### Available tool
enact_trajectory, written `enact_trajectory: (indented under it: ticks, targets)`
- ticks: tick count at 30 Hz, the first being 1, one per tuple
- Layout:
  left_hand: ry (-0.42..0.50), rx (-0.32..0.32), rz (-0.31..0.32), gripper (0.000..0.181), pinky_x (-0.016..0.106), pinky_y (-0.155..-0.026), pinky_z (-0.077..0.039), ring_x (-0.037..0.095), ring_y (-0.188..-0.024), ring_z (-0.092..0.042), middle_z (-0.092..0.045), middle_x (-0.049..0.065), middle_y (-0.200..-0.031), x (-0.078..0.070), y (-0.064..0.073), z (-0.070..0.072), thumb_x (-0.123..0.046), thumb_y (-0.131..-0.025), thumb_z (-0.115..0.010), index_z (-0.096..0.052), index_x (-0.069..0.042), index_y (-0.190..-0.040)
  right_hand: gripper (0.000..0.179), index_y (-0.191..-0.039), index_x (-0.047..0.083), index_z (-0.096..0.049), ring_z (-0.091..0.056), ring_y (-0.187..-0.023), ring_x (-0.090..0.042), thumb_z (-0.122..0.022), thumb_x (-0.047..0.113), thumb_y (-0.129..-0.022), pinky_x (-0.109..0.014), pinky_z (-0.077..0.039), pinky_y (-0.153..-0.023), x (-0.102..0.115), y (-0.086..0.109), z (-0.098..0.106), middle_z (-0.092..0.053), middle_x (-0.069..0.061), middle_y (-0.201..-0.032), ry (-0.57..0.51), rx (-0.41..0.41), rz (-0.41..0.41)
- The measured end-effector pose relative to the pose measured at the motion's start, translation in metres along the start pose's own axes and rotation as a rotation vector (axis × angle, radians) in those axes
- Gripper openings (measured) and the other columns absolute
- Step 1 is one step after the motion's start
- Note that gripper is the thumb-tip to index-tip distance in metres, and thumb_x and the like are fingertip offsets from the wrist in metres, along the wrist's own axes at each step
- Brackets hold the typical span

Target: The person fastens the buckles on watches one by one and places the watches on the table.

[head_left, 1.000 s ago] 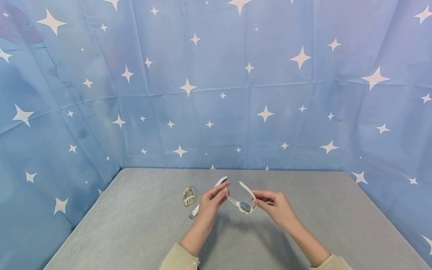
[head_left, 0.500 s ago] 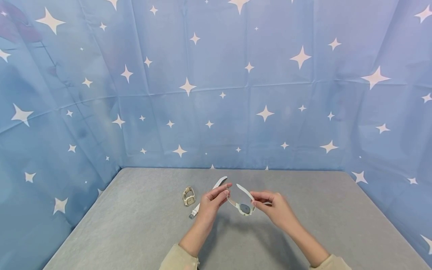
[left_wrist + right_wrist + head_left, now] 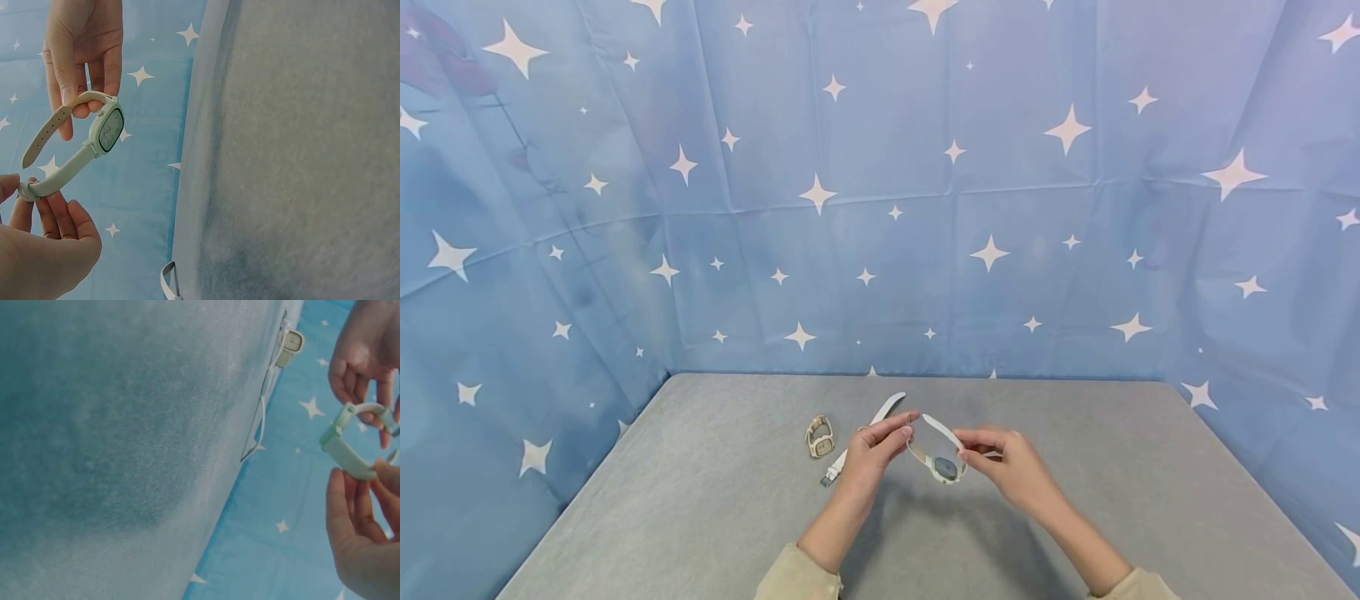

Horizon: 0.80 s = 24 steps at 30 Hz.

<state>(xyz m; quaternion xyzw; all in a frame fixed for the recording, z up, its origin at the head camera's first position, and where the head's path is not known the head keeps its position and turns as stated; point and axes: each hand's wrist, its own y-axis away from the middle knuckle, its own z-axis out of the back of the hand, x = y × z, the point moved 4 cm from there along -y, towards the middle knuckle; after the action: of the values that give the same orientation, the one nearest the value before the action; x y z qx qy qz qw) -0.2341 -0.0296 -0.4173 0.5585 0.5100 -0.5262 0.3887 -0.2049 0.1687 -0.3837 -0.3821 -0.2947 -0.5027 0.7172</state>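
Note:
A pale green wristwatch [image 3: 945, 469] with a squarish case is held up between both hands over the table, its strap unfastened and bent into an open loop. My left hand [image 3: 867, 467] pinches the buckle end of the strap [image 3: 65, 173], fingertips at the buckle. On the other side, my right hand [image 3: 1015, 468] pinches the holed strap half [image 3: 47, 137] between thumb and fingers, near the case. The tip of that half points toward the left fingers, a small gap from them in the head view. The dial [image 3: 111, 130] faces away from me.
A beige watch [image 3: 822, 447] lies fastened in a loop on the grey table [image 3: 700, 517], left of my left hand. A white watch [image 3: 887, 407] is stretched out beside it, partly hidden by that hand. A star-printed blue cloth [image 3: 880, 233] surrounds the table's back and sides.
The free tip of the holed strap half has moved left and slightly down, closer to the left fingers. The watch case has dropped slightly. Both hands keep their hold.

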Motion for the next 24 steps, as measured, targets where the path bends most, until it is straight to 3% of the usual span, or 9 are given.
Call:
enact_trajectory:
  ticks: [9,16,24]
  targets:
    - [-0.027,0.013,-0.013,0.034,0.027,-0.098,-0.053,-0.002,-0.102,-0.065,-0.066,0.014,-0.133,-0.0014,0.0008,-0.0009,-0.016,-0.097,-0.063,-0.067,-0.001,-0.127,0.026,-0.117,0.004,-0.073,-0.069,-0.087,-0.011,-0.069,0.011,-0.093,-0.018,-0.056,-0.075,0.0007,0.0007,0.0003,-0.074,-0.012,-0.105,0.009,0.012,-0.012]
    - [-0.042,0.013,-0.020,0.033,0.021,-0.095,-0.052,-0.002,-0.103,-0.064,-0.066,0.015,-0.132,-0.0006,0.0010,-0.0013,-0.015,-0.096,-0.064,-0.067,-0.001,-0.126,0.026,-0.118,0.004,-0.073,-0.070,-0.088,-0.014,-0.069,0.013,-0.093,-0.016,-0.055,-0.074,0.0008,0.0017,-0.0002,-0.073,-0.015,-0.107,0.013,0.030,-0.001]
    - [-0.050,0.005,-0.016,0.033,0.018,-0.091,-0.052,0.016,-0.114,-0.065,-0.068,0.015,-0.129,0.0022,0.0016,-0.0022,-0.015,-0.095,-0.065,-0.068,-0.001,-0.125,0.026,-0.117,0.004,-0.073,-0.069,-0.087,-0.013,-0.070,0.013,-0.092,-0.019,-0.056,-0.075,-0.0002,0.0020,-0.0015,-0.074,-0.012,-0.105,0.030,0.038,-0.007]
